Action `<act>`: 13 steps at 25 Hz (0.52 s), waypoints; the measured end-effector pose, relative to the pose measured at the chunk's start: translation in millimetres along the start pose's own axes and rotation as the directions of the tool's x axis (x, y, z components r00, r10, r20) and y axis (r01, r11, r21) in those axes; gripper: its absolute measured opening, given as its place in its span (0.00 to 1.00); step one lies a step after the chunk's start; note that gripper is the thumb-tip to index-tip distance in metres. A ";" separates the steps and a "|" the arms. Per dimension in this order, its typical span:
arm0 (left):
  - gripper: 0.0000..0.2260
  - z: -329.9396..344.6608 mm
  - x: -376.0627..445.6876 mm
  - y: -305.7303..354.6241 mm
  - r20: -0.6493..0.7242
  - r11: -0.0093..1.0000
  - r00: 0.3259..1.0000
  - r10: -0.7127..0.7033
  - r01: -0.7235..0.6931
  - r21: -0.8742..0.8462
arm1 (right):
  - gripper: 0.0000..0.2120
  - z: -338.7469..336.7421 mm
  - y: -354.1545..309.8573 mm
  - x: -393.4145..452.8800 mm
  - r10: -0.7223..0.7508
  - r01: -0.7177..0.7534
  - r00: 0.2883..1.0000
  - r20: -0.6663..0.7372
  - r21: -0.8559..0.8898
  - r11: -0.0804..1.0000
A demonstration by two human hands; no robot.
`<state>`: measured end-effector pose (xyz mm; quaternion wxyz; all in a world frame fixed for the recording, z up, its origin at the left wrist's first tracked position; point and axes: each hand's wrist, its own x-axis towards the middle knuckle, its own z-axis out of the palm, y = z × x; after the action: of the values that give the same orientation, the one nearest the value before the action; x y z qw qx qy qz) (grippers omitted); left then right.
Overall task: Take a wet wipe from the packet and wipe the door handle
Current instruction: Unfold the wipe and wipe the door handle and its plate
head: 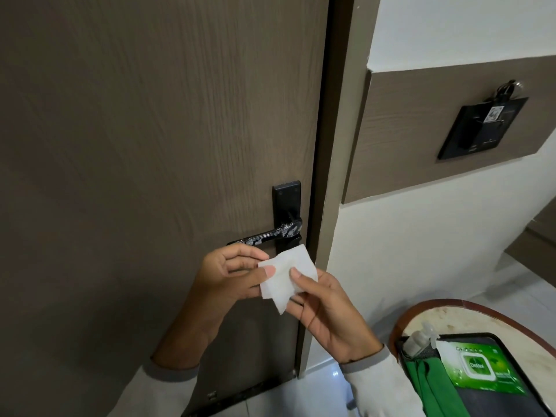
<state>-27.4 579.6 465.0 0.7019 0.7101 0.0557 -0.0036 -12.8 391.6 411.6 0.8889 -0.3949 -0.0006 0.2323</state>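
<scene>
While both thumbs press down on its upper face, the folded white wet wipe (285, 273) is pinched flat between the two hands — the left thumb at its left edge, the right thumb just right of its middle, the remaining fingers (237, 259) curled underneath as backing. Neither hand is released or clenched; each grasps the wipe lightly at one side, a grip that appears suited to folding or squaring the sheet into a pad before use. From the left hand (231, 273) and the right hand (328, 308) the pale grey sleeves run back toward the bottom edge of the view.

Wipe position: in the air, in front of and just below the black-and-chrome lever door handle (266, 234), its upper corner overlapping the foot of the black backplate (286, 203) in this view; contact with the handle cannot be confirmed and seems unlikely. The wipe forms a rough quadrilateral, its long axis running from lower left to upper right, with a loose corner hanging at the bottom.

Handle orientation: long axis near horizontal, pivot at the backplate beside the door edge, free end pointing left across the brown wood-grain door (150, 130).

At lower right, the green wipe packet (478, 368) lies in a black tray (511, 398) on a round table (451, 314) — well apart from the hands, so the extraction step is judged complete and wiping not yet begun.
</scene>
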 end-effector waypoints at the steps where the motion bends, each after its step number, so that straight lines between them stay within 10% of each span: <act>1: 0.06 0.0 0.7 1.6 -0.016 0.998 0.999 0.044 -0.043 0.055 | 0.18 1.6 -0.3 -0.5 -0.029 0.028 0.999 -0.028 -0.014 0.999; 3: 0.04 -8.5 10.7 9.7 -0.113 0.868 0.909 0.401 -0.338 0.364 | 0.11 2.5 -5.3 1.6 -0.234 0.215 0.963 -0.136 -0.140 0.966; 5: 0.07 -24.7 33.2 30.7 -0.056 0.357 0.517 0.854 -0.505 0.786 | 0.06 2.0 -15.5 12.8 -0.670 0.459 0.715 -0.200 -0.589 0.665; 7: 0.13 -40.7 65.5 60.1 0.179 -0.076 0.238 0.955 -0.387 0.919 | 0.08 9.2 -19.9 34.8 -0.896 0.410 0.444 -0.021 -0.884 0.224; 13: 0.26 -58.9 124.4 67.6 0.425 -0.448 0.253 0.869 0.038 0.893 | 0.21 13.7 33.6 80.8 -0.732 0.260 0.505 0.459 -0.889 -0.378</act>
<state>97.6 647.0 522.8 -0.2143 0.7948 -0.1094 0.5571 42.9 454.1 382.7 0.3092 -0.8591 -0.1914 -0.3602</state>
